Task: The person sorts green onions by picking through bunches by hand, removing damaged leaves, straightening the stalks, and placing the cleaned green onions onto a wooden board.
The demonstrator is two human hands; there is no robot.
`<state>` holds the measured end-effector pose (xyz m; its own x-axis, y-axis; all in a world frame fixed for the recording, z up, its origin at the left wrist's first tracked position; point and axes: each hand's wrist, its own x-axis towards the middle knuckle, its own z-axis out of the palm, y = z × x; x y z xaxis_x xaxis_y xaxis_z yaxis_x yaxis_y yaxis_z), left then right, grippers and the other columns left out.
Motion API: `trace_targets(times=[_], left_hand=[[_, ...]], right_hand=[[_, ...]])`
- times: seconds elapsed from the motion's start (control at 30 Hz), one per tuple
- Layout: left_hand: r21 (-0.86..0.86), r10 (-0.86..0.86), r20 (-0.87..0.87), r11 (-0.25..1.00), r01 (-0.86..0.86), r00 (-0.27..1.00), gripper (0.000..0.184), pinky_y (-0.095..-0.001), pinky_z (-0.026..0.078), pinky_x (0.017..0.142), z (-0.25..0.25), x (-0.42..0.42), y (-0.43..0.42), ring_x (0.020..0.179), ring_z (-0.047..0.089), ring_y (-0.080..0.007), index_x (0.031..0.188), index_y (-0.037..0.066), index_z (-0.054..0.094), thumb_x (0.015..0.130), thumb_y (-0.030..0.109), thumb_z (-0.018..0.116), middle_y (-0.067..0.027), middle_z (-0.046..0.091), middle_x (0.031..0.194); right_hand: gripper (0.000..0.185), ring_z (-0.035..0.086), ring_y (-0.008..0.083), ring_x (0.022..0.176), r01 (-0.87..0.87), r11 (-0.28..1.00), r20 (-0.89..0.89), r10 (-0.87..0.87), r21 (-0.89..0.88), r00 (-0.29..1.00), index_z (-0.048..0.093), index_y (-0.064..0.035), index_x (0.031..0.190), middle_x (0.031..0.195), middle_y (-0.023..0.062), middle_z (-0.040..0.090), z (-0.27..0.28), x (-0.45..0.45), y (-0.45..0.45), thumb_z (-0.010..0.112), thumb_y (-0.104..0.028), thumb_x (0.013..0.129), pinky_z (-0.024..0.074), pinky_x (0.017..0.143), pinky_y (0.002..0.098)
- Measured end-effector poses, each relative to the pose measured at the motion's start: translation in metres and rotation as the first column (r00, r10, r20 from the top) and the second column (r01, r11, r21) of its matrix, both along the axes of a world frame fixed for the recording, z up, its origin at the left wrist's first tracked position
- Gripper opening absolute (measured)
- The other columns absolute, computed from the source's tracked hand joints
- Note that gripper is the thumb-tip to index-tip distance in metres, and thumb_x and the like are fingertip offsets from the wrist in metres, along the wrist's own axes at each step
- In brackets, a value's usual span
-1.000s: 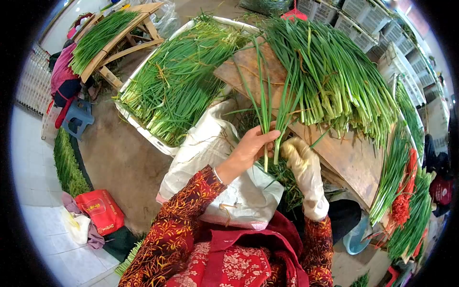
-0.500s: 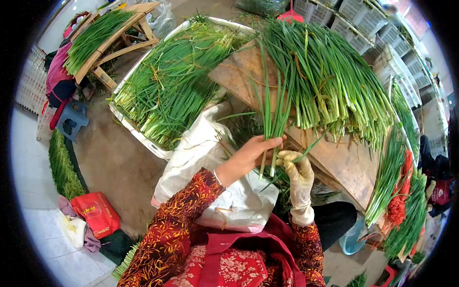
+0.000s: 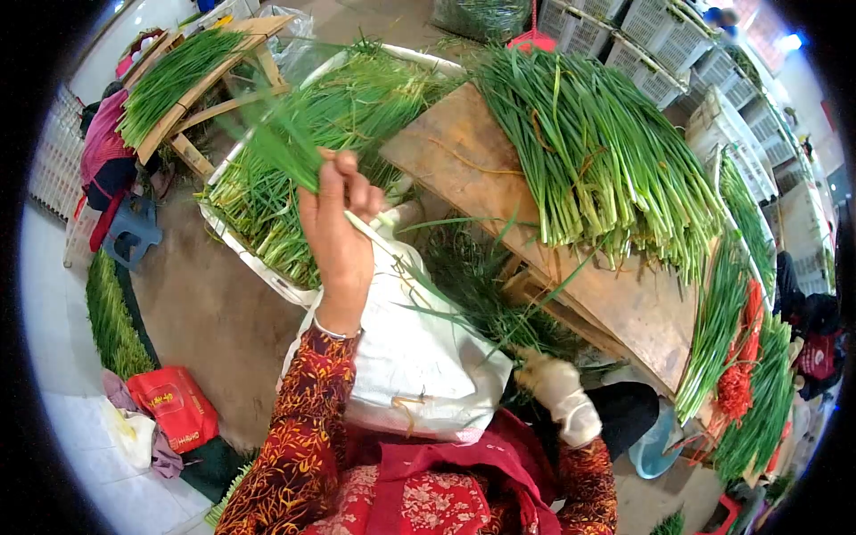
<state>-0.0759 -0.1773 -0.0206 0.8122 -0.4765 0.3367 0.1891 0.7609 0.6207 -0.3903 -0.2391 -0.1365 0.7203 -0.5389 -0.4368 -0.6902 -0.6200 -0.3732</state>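
My left hand (image 3: 339, 236), bare with a bracelet at the wrist, is raised over the white crate's front edge. Its fingers are closed around a few garlic chives (image 3: 290, 152), whose leaves smear toward the upper left. Pale stalk ends poke out below the palm. Lower right, my right hand (image 3: 562, 392) wears a whitish glove beside the dark loose leaves (image 3: 473, 285); motion blurs its fingers. A white sack (image 3: 401, 348) covers my lap. To the right, a thick pile of garlic chives (image 3: 606, 169) lies on a wooden board (image 3: 642, 312).
A white crate (image 3: 259, 267) full of chives stands at front left. Farther left are a blue stool (image 3: 134, 234), a red bag (image 3: 174, 408) and another person (image 3: 102, 152) beside a chive-laden board. Red ties (image 3: 740, 379) and a blue basin (image 3: 655, 446) lie right; stacked crates (image 3: 660, 36) stand behind.
My left hand has swung up and left with the chives, away from the board. My right hand has dropped lower, apart from the left.
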Motion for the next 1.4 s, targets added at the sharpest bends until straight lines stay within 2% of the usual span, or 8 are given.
trace_targets(times=[0.1, 0.4, 0.5, 0.6, 1.17, 1.27, 1.3, 1.4], left_hand=[[0.052, -0.104, -0.090, 0.993, 0.109, 0.991, 0.016, -0.0210, 0.036, 0.050, -0.008, -0.007, -0.008, 0.054, 0.036, -0.0044, 0.101, 0.008, 0.048, 0.091, 0.021, 0.048, 0.0009, 0.052, 0.079], [0.136, -0.526, -0.555, 0.708, 0.693, 0.645, 0.030, -0.0193, 0.034, 0.053, -0.076, -0.076, -0.035, 0.053, 0.034, -0.0045, 0.104, 0.005, 0.053, 0.083, 0.026, 0.061, 0.0003, 0.055, 0.085], [0.193, -0.565, -0.540, 0.638, 0.745, 0.624, 0.035, -0.0189, 0.034, 0.052, -0.074, -0.077, -0.041, 0.055, 0.035, -0.0039, 0.110, 0.006, 0.052, 0.085, 0.029, 0.059, -0.0015, 0.056, 0.095], [0.206, -0.590, -0.562, 0.579, 0.789, 0.580, 0.038, -0.0176, 0.034, 0.052, -0.070, -0.082, -0.039, 0.054, 0.035, -0.0028, 0.111, 0.005, 0.053, 0.084, 0.031, 0.059, -0.0028, 0.057, 0.103], [0.168, -0.654, -0.555, 0.518, 0.839, 0.515, 0.025, -0.0169, 0.034, 0.044, -0.081, -0.081, -0.011, 0.055, 0.039, -0.0028, 0.108, 0.010, 0.046, 0.084, 0.010, 0.056, -0.0118, 0.052, 0.118], [0.289, -0.621, -0.518, 0.519, 0.804, 0.588, 0.025, -0.0173, 0.034, 0.043, -0.078, -0.083, -0.006, 0.054, 0.041, -0.0026, 0.107, 0.009, 0.046, 0.085, 0.011, 0.055, -0.0123, 0.052, 0.118], [0.380, -0.616, -0.453, 0.520, 0.765, 0.644, 0.020, -0.0186, 0.034, 0.043, -0.076, -0.084, -0.006, 0.054, 0.043, -0.0043, 0.104, 0.007, 0.048, 0.085, 0.011, 0.054, -0.0085, 0.059, 0.101], [0.582, -0.598, -0.379, 0.440, 0.684, 0.706, 0.015, -0.0200, 0.035, 0.042, -0.086, -0.094, -0.011, 0.053, 0.046, -0.0068, 0.099, 0.005, 0.051, 0.086, 0.013, 0.053, -0.0032, 0.056, 0.078]], right_hand=[[0.026, 0.061, 0.0230, 0.059, 0.262, 0.939, 0.538, -0.106, -0.223, 0.836, 0.057, -0.0122, 0.094, 0.071, 0.0067, 0.062, 0.083, 0.055, -0.024, 0.060, -0.034, 0.079, 0.0473, 0.053, 0.0349], [0.024, 0.058, 0.0235, 0.053, 0.241, 0.769, 0.248, -0.111, -0.592, 0.962, 0.059, -0.0057, 0.089, 0.058, 0.0098, 0.059, 0.090, 0.117, -0.078, 0.059, -0.028, 0.082, 0.0452, 0.051, 0.0332], [0.025, 0.057, 0.0116, 0.052, 0.411, 0.868, 0.411, -0.494, 0.278, 0.766, 0.060, -0.0038, 0.097, 0.060, 0.0060, 0.061, 0.114, 0.106, -0.047, 0.052, -0.026, 0.087, 0.0453, 0.051, 0.0262], [0.026, 0.049, 0.0054, 0.050, 0.265, 0.739, 0.394, -0.585, 0.619, 0.709, 0.059, -0.0034, 0.094, 0.060, 0.0027, 0.057, 0.095, 0.096, -0.027, 0.050, -0.027, 0.088, 0.0391, 0.047, 0.0200], [0.028, 0.045, 0.0062, 0.048, 0.112, 0.525, 0.307, -0.643, 0.844, 0.702, 0.055, -0.0041, 0.081, 0.061, 0.0012, 0.054, 0.055, 0.087, -0.010, 0.051, -0.030, 0.089, 0.0352, 0.045, 0.0191], [0.027, 0.046, 0.0064, 0.053, 0.353, 0.839, 0.488, -0.533, 0.415, 0.691, 0.057, -0.0038, 0.086, 0.066, 0.0002, 0.055, 0.073, 0.085, -0.006, 0.052, -0.030, 0.089, 0.0370, 0.048, 0.0194], [0.018, 0.055, 0.0185, 0.055, 0.404, 0.900, 0.658, -0.404, 0.162, 0.636, 0.058, -0.0091, 0.088, 0.062, 0.0072, 0.055, 0.079, 0.087, -0.009, 0.060, -0.026, 0.082, 0.0443, 0.055, 0.0284], [0.024, 0.058, 0.0214, 0.068, 0.391, 0.915, 0.707, -0.212, -0.098, 0.674, 0.058, -0.0098, 0.096, 0.081, 0.0079, 0.056, 0.110, 0.106, -0.010, 0.066, -0.021, 0.076, 0.0457, 0.058, 0.0303]])
